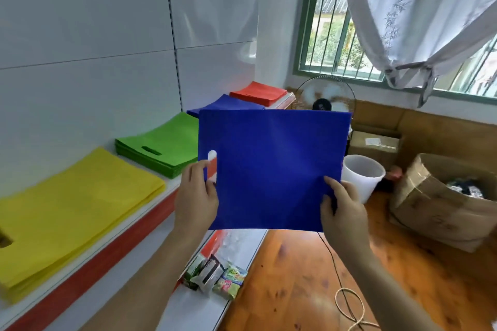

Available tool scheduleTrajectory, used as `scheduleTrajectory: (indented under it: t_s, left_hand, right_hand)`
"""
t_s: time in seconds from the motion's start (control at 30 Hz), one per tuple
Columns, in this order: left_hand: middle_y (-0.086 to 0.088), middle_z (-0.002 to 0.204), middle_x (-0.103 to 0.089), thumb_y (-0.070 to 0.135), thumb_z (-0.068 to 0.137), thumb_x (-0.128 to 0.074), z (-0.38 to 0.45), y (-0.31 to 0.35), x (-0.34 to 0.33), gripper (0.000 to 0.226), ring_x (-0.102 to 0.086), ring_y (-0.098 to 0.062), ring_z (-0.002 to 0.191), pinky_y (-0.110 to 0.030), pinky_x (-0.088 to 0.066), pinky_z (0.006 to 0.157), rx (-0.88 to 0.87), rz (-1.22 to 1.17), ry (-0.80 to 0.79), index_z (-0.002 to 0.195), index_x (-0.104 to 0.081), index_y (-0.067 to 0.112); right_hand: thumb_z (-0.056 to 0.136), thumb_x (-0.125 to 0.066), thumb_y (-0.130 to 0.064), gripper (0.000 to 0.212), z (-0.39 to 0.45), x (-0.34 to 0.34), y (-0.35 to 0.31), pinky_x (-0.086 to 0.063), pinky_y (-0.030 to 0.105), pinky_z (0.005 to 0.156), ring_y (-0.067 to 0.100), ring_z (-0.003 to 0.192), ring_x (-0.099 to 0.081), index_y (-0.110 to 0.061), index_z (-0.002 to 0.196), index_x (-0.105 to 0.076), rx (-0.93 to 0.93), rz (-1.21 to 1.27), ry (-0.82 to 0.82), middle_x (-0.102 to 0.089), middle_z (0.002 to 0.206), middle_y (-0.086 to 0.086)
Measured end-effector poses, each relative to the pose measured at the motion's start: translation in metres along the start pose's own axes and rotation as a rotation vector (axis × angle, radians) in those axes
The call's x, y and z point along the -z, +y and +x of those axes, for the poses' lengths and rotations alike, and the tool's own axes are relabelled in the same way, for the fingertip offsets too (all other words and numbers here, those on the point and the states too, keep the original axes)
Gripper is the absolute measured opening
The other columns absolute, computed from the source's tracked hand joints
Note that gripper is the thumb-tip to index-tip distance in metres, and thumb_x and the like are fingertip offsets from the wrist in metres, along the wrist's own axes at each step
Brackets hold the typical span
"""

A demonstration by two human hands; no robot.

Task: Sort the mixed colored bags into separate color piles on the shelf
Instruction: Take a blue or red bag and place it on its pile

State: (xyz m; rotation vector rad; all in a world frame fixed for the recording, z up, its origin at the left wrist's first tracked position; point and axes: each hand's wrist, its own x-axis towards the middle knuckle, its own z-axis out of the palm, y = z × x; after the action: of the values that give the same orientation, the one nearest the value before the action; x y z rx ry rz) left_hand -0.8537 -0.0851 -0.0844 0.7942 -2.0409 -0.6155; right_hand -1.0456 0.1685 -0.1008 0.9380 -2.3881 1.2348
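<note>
Up in front of the shelf [166, 196], I hold one blue bag [274, 169] flat in the air with both hands. My left hand [197, 196] grips the bag's left edge near the handle hole, with the fingers [199, 169] curled on the front. My right hand [343, 207] pinches the bag's lower right corner, thumb on the front. On the shelf, to the left of the blue bag, sit four piles. A yellow pile [72, 212] is closest to me. Next comes a green pile [164, 145]. Past that, right behind the top of my bag, is a blue pile [226, 103], and a red pile [259, 93] is farthest away. Below the bag, some small snack packs [215, 275] lie on a lower shelf.
</note>
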Motion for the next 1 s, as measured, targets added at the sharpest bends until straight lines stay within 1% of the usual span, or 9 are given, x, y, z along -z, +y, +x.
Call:
scheduleTrajectory:
  t_s: [0.1,0.23,0.43,0.53,0.63,0.7,0.77,0.93,1.0]
  left_hand:
    - [-0.002,0.136,-0.050,0.009,0.105,-0.055,0.048,0.001,-0.039,0.038,-0.061,-0.022,0.108,-0.034,-0.052,0.081,-0.022,-0.013,-0.022,0.142,-0.052,0.017]
    - [0.001,0.137,-0.048,0.009,0.104,-0.056,0.100,0.002,-0.086,0.044,-0.055,-0.012,0.099,-0.030,-0.048,0.074,-0.034,-0.013,-0.030,0.146,-0.049,0.022]
    - [0.003,0.139,-0.047,0.007,0.103,-0.056,0.163,-0.005,-0.153,0.051,-0.052,-0.007,0.099,-0.027,-0.047,0.075,-0.020,0.028,-0.047,0.149,-0.045,0.024]
    - [0.004,0.136,-0.048,0.007,0.103,-0.056,0.193,-0.006,-0.189,0.051,-0.054,-0.010,0.100,-0.025,-0.045,0.072,0.003,0.049,-0.031,0.150,-0.045,0.023]
    - [0.001,0.138,-0.049,0.006,0.102,-0.056,0.222,-0.005,-0.222,0.051,-0.053,-0.011,0.101,-0.031,-0.048,0.075,0.036,0.086,0.010,0.151,-0.046,0.018]
    - [-0.002,0.142,-0.049,0.007,0.104,-0.054,0.240,-0.003,-0.240,0.051,-0.056,-0.017,0.106,-0.037,-0.053,0.080,0.077,0.118,0.026,0.153,-0.046,0.015]
    - [-0.002,0.146,-0.048,0.009,0.105,-0.054,0.256,-0.005,-0.251,0.050,-0.058,-0.020,0.114,-0.038,-0.054,0.087,0.125,0.160,0.056,0.154,-0.045,0.015]
    - [-0.003,0.144,-0.053,0.010,0.105,-0.055,0.285,-0.021,-0.264,0.046,-0.058,-0.021,0.119,-0.031,-0.048,0.092,0.235,0.242,0.154,0.151,-0.049,0.012]
    - [-0.003,0.142,-0.054,0.009,0.105,-0.055,0.297,-0.030,-0.264,0.045,-0.059,-0.022,0.119,-0.032,-0.048,0.092,0.255,0.268,0.194,0.150,-0.051,0.010]
  right_hand:
    - [0.108,-0.051,-0.018,0.041,0.052,-0.012,0.015,-0.058,0.036,0.094,-0.001,0.114,-0.043,-0.020,0.149,-0.054,-0.004,-0.008,0.034,-0.052,0.143,-0.007]
    - [0.108,-0.051,-0.017,0.043,0.105,-0.031,0.038,-0.054,0.031,0.096,-0.002,0.114,-0.041,-0.019,0.151,-0.051,-0.043,-0.017,0.030,-0.051,0.143,-0.008]
    - [0.108,-0.051,-0.016,0.044,0.183,-0.067,0.086,-0.055,0.030,0.092,-0.004,0.112,-0.042,-0.018,0.152,-0.051,-0.028,0.008,0.013,-0.053,0.141,-0.006]
    - [0.107,-0.052,-0.015,0.045,0.230,-0.088,0.114,-0.055,0.032,0.092,0.001,0.114,-0.047,-0.018,0.151,-0.052,0.003,0.021,0.006,-0.055,0.140,-0.004]
    - [0.105,-0.055,-0.011,0.046,0.286,-0.109,0.139,-0.052,0.032,0.091,0.011,0.118,-0.051,-0.017,0.150,-0.053,0.055,0.021,-0.017,-0.055,0.140,-0.001]
    - [0.105,-0.055,-0.010,0.047,0.324,-0.121,0.149,-0.054,0.035,0.092,0.016,0.119,-0.053,-0.017,0.151,-0.052,0.086,0.055,-0.059,-0.054,0.141,-0.001]
    - [0.105,-0.055,-0.009,0.046,0.359,-0.135,0.157,-0.055,0.039,0.095,0.020,0.118,-0.056,-0.015,0.150,-0.053,0.134,0.083,-0.100,-0.054,0.139,0.000]
    - [0.104,-0.056,-0.009,0.042,0.428,-0.190,0.159,-0.049,0.033,0.099,0.013,0.117,-0.053,-0.018,0.145,-0.058,0.189,0.165,-0.176,-0.056,0.135,-0.004]
    - [0.103,-0.056,-0.010,0.041,0.450,-0.218,0.156,-0.047,0.031,0.098,0.013,0.117,-0.053,-0.018,0.143,-0.059,0.224,0.180,-0.201,-0.057,0.133,-0.005]
